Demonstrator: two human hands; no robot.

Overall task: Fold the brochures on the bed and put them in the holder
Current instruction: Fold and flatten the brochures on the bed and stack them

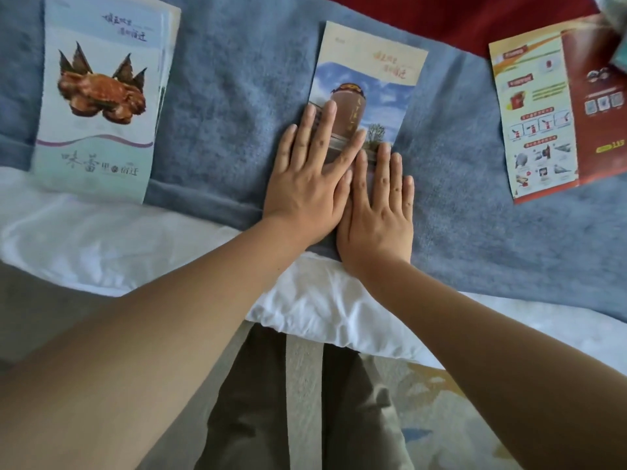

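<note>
Forearms reach over the white sheet to the middle brochure on the blue blanket. My left hand and right hand press flat on its lower half, fingers straight, gripping nothing. Crab brochures lie far left, red leaflet far right. Blurred thing top right, possibly the holder.
</note>
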